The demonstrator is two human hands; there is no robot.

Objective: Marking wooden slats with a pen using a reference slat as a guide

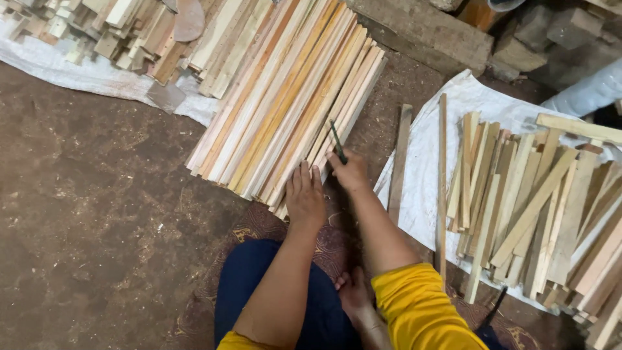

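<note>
Nearest my view: yellow sleeve and a bare foot tucked under the forearms, on a patterned mat.

Right hand: fingers curled tight round a dark green pencil, tip laid on the near end of the slat row. Left hand: fingers straight and together, flat, palm down, holding nothing, pressing the near ends of the same row just left of the pencil.

Landmark: slat row, long pale and orange strips packed side by side, running away from me on the dirt floor.
- Right of the row, apart: one loose slat on the ground.
- Further right: white sheet carrying a loose heap of shorter strips.
- Behind and left of the row: offcut pile on another sheet.

Judgement: marking step in hand, pencil on the rightmost slats near their ends; I cannot tell whether a line is already drawn. Next move calls for the flat hand to keep the ends from shifting and for a steady pencil stroke across the strips.
</note>
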